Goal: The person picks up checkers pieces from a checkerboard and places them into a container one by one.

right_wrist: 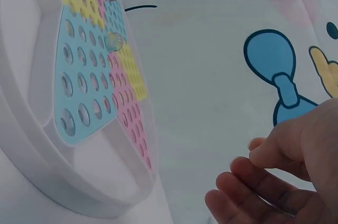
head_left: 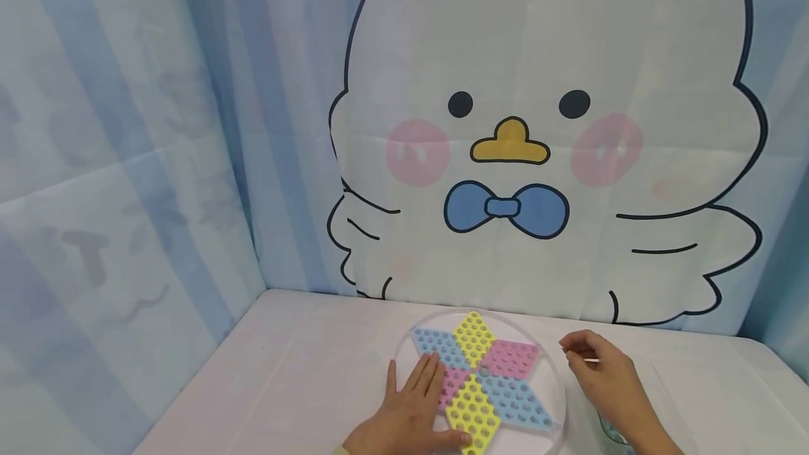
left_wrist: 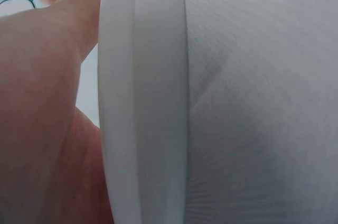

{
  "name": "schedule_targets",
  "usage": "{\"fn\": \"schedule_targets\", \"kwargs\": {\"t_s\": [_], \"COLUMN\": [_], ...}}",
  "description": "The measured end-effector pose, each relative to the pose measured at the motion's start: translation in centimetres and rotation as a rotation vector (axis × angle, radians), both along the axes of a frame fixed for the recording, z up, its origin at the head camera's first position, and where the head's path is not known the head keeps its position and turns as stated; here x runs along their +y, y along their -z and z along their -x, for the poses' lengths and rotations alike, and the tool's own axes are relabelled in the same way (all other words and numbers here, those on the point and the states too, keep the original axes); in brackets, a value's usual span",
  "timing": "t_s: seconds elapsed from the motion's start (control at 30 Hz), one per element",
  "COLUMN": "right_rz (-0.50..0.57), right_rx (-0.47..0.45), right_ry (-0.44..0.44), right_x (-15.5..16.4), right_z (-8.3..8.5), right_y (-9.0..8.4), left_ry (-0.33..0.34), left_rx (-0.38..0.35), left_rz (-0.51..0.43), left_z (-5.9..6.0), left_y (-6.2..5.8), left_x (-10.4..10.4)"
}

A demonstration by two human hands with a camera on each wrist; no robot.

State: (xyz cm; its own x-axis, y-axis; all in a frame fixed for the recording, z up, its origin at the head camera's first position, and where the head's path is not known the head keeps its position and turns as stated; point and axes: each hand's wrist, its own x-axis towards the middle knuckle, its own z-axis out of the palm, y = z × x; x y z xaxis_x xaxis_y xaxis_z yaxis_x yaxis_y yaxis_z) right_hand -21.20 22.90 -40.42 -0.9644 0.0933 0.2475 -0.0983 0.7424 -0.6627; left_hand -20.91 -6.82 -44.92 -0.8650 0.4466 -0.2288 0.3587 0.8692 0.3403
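A round white game board lies on the table, its middle filled by a six-pointed star of yellow, pink and blue sections full of holes. A clear marble sits in the star's centre hole. My left hand lies flat on the board's left side, fingers straight over the blue and pink sections. My right hand hovers just right of the board with its fingers loosely curled. I see nothing between them in the right wrist view. The left wrist view is filled by the board's rim and my palm.
The table is pale pink and stands in a corner of cloth backdrops. The back cloth shows a large white cartoon chick. A small clear container peeks out under my right wrist at the bottom edge.
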Motion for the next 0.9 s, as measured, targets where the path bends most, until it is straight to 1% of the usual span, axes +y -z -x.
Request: {"fn": "schedule_targets", "kwargs": {"t_s": [0.17,0.33,0.6,0.73,0.9], "right_rz": [0.009,0.045,0.072,0.081,0.101], "right_rx": [0.017,0.008,-0.034,-0.062,-0.072], "right_ry": [-0.024,-0.063,-0.096,-0.109,-0.128], "right_x": [-1.0,-2.4,-4.6,-5.4,-6.5], "right_z": [0.3,0.3,0.8,1.1,1.6], "right_y": [0.0,0.1,0.6,1.1,1.7], "left_ry": [-0.007,-0.013,-0.015,-0.018,-0.014], "left_rx": [-0.013,-0.018,-0.012,-0.013,-0.004], "left_rz": [-0.006,-0.006,0.009,0.008,0.019], "left_z": [0.0,0.2,0.3,0.2,0.1], "left_y": [0.1,0.3,0.4,0.3,0.3], "left_x": [0.0,0.0,0.1,0.1,0.1]}}
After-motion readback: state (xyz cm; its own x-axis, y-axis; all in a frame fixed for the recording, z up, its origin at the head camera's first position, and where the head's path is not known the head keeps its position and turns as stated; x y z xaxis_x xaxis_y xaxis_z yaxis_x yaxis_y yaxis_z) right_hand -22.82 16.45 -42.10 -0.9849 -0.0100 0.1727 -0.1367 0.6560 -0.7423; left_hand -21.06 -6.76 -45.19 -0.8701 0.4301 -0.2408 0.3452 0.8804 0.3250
